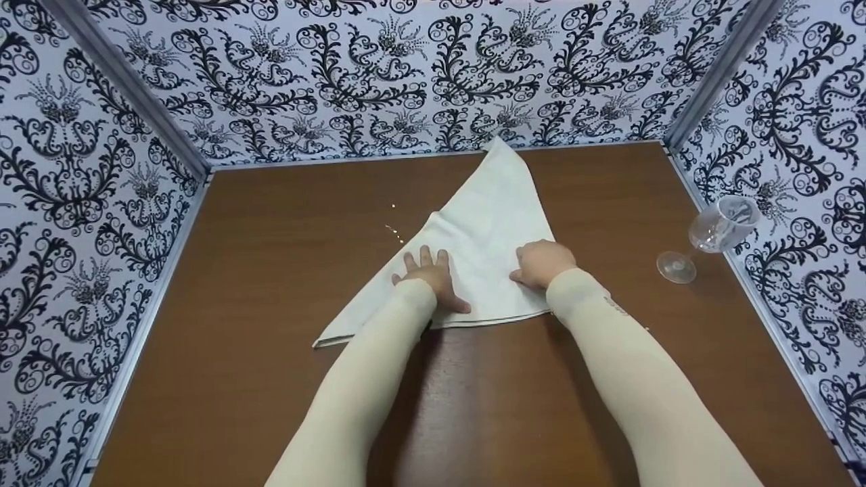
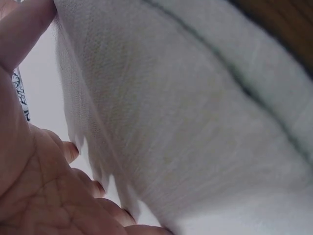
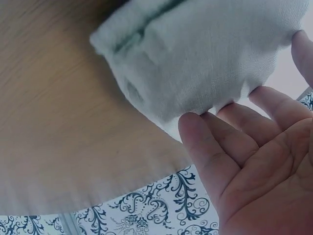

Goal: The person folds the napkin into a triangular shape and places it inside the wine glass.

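A white cloth napkin point(image 1: 497, 203), folded into a layered triangle, lies on the brown table with one point toward the back wall and another at the front left. My left hand point(image 1: 433, 277) presses on its left half with fingers spread; the left wrist view has the palm point(image 2: 49, 186) with the fingertips on the fabric. Near the right edge rests my right hand point(image 1: 544, 264), its fingertips touching the napkin. Seen from the right wrist, those fingers point(image 3: 210, 152) are slightly bent against the cloth point(image 3: 195, 58), and no fabric is pinched between them.
A stemmed glass point(image 1: 720, 226) stands at the table's right side, near the patterned wall. Small pale specks point(image 1: 394, 232) lie on the table point(image 1: 284, 257) left of the napkin. Black-and-white patterned walls point(image 1: 406, 74) enclose the back and both sides.
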The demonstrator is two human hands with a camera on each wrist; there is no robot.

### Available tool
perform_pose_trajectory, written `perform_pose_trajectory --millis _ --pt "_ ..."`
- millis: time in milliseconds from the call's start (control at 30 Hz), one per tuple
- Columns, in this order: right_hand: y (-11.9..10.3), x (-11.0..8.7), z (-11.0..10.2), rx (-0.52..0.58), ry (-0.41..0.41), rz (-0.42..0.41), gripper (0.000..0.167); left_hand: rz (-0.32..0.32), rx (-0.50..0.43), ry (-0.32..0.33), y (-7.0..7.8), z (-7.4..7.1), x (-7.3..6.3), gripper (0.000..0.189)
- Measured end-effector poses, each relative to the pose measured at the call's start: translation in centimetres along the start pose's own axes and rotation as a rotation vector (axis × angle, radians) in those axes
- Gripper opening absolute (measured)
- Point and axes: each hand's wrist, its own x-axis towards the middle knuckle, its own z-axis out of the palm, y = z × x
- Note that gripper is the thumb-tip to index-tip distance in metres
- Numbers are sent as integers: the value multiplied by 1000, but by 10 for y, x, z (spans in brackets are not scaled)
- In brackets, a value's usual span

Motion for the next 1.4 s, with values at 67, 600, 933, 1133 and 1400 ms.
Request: perform_pose_trajectory --millis 67,600,933,1133,1400 --pt "-1 1 0 4 -6 11 41 4 7 -9 -3 0 4 132" --pt "21 13 12 105 -79 -62 82 38 47 -6 -17 9 25 135" --pt "16 9 7 112 -79 -49 82 -15 -6 11 14 -3 -9 119" --pt "12 11 11 103 -66 -33 84 -64 -74 18 18 7 -4 121" --pt "11 7 4 87 32 -38 56 -20 -36 39 4 10 8 123"
